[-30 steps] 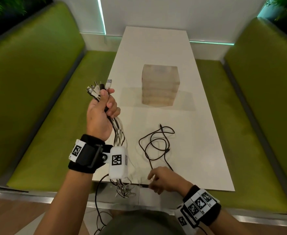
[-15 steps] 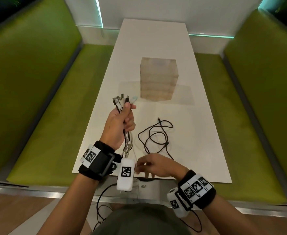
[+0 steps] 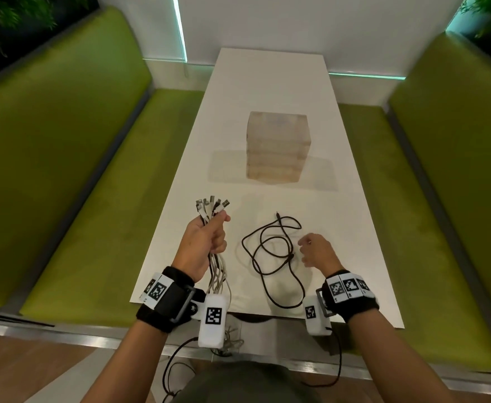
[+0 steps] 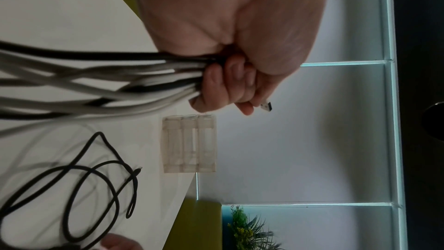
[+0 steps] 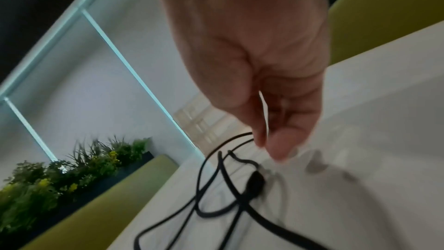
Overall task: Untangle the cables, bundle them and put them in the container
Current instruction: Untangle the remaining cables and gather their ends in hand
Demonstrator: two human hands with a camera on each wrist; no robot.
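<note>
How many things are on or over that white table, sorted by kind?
Bunch of cables, gripped in the left hand: 1
Loose black cable lying on the table: 1
Container: 1
Total: 3

Translucent plastic container, glossy white table

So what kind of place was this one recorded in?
Probably a booth in a café or office lounge: a long white table flanked by green padded benches, white wall panels edged in teal light strips, and leafy plants behind.
</note>
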